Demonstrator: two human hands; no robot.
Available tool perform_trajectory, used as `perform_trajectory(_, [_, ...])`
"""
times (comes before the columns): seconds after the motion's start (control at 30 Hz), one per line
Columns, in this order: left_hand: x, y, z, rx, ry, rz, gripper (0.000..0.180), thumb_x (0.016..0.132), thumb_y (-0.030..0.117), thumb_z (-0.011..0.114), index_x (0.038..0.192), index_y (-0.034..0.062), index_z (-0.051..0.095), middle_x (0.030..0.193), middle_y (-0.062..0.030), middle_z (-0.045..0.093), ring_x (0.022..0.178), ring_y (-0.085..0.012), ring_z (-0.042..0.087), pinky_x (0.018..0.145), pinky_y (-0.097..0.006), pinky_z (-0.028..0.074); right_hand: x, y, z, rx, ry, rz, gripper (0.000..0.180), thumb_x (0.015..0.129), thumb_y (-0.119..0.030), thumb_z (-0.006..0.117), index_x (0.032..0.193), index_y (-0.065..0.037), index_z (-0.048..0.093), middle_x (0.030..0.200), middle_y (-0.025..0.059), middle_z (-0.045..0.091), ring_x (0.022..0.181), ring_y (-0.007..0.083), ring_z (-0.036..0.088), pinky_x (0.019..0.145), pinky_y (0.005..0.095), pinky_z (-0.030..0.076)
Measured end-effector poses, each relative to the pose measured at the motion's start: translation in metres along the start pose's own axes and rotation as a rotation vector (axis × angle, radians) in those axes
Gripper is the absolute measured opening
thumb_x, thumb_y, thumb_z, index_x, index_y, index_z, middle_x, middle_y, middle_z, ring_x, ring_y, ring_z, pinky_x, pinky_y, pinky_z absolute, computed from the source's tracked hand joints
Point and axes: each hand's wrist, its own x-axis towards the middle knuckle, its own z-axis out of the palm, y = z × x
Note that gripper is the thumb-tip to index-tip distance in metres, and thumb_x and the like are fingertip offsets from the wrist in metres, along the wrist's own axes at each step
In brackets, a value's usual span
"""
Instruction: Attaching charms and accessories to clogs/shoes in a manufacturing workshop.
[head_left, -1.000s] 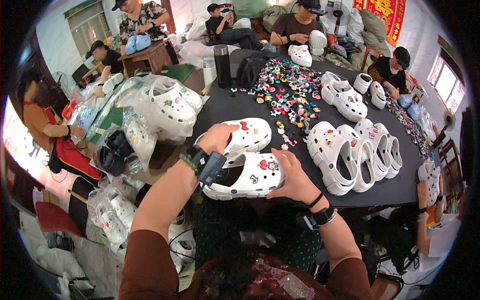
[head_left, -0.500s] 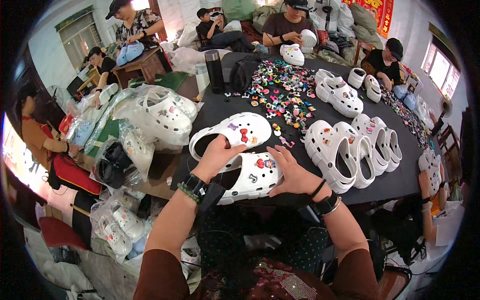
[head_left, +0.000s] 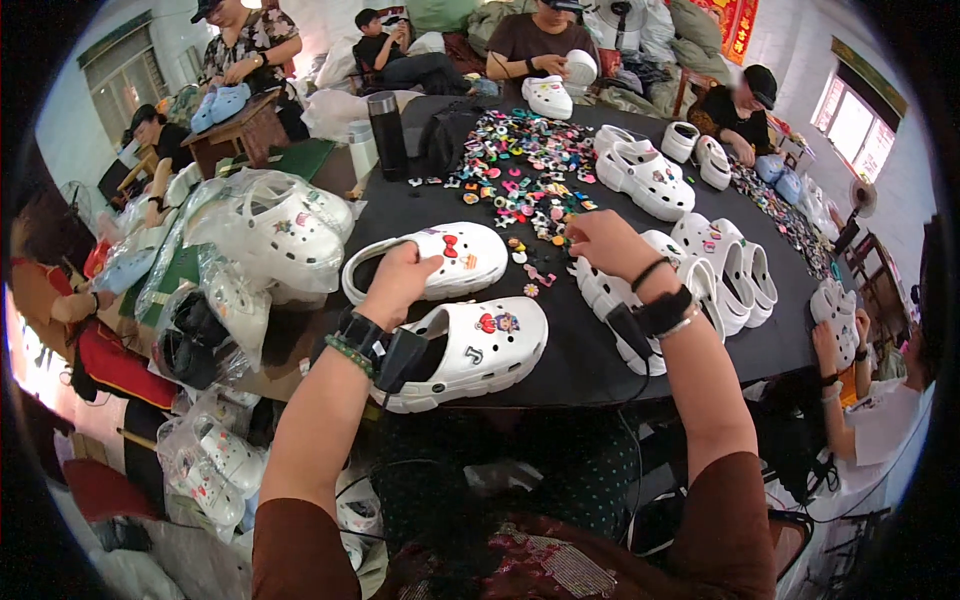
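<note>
My left hand (head_left: 400, 280) grips the far white clog (head_left: 476, 248) at its opening, thumb on top; this clog bears a red bow charm (head_left: 450, 246). Just nearer to me lies a second white clog (head_left: 512, 335) with a letter charm and colourful figure charms; no hand is on its toe. My right hand (head_left: 610, 243) is at the near right edge of a pile of small colourful charms (head_left: 530, 160), beside another white clog (head_left: 612, 315). Its fingers are curled together and pointing down; what they pinch, if anything, is too small to make out.
More decorated white clogs (head_left: 715, 265) stand on the right of the black table (head_left: 420, 215), others (head_left: 645, 180) farther back. A dark bottle (head_left: 387, 137) stands at the far left. Bagged clogs (head_left: 290, 230) lie on the left. Several people work around the tables.
My right hand has left the near clog's toe and moved right and away to the charms, its fingers curling. My left hand stays on the far clog. The whole view has shifted slightly.
</note>
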Motion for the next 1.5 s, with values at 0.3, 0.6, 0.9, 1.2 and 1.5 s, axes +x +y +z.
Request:
perform_trajectory(0.3, [0.009,-0.01,0.0,-0.053,-0.049,-0.03,0.026,0.089,0.007,0.06,0.112,-0.0052,0.058,0.106,-0.0088,0.065,0.093,-0.0138,0.06,0.082,-0.028,0.047,0.06,0.023,0.063,-0.267,-0.113,0.066,0.013,0.068,-0.007,0.068,0.081,-0.007,0.067,0.081,0.0124,0.067,0.082,0.0296,0.066,0.072,0.0391,0.052])
perform_trajectory(0.6, [0.002,-0.014,-0.003,-0.133,-0.057,0.02,0.028,0.089,0.004,0.059,0.116,-0.0044,0.056,0.108,-0.0083,0.065,0.095,-0.0137,0.06,0.085,-0.027,0.046,0.1,0.02,0.085,-0.207,-0.202,0.095,0.025,0.071,-0.016,0.075,0.091,-0.003,0.067,0.091,0.0179,0.068,0.091,0.0335,0.066,0.078,0.0432,0.054])
perform_trajectory(0.9, [-0.001,-0.01,0.0,-0.125,-0.085,-0.002,0.032,0.091,0.004,0.058,0.122,-0.0035,0.053,0.113,-0.0074,0.063,0.099,-0.0122,0.057,0.09,-0.026,0.044,0.106,0.038,0.121,0.018,-0.038,0.061,0.033,0.067,-0.02,0.079,0.091,-0.003,0.064,0.089,0.0174,0.067,0.087,0.0351,0.065,0.077,0.0431,0.052])
perform_trajectory(1.2, [0.002,-0.017,-0.005,-0.136,-0.079,0.027,0.029,0.092,0.004,0.057,0.12,-0.0032,0.054,0.113,-0.0074,0.063,0.099,-0.0129,0.058,0.09,-0.027,0.044,0.088,0.026,0.084,0.071,0.072,0.119,0.023,0.069,-0.011,0.075,0.085,-0.001,0.061,0.087,0.0162,0.067,0.084,0.0325,0.066,0.073,0.0407,0.051])
perform_trajectory(1.5, [0.01,-0.013,-0.005,-0.168,-0.06,-0.039,0.027,0.089,0.007,0.06,0.114,-0.0033,0.059,0.109,-0.008,0.065,0.096,-0.0143,0.059,0.086,-0.029,0.046,0.062,-0.034,0.045,0.448,-0.01,-0.13,0.015,0.077,-0.003,0.068,0.092,-0.001,0.069,0.079,0.0114,0.069,0.067,0.0164,0.066,0.063,0.0296,0.052])
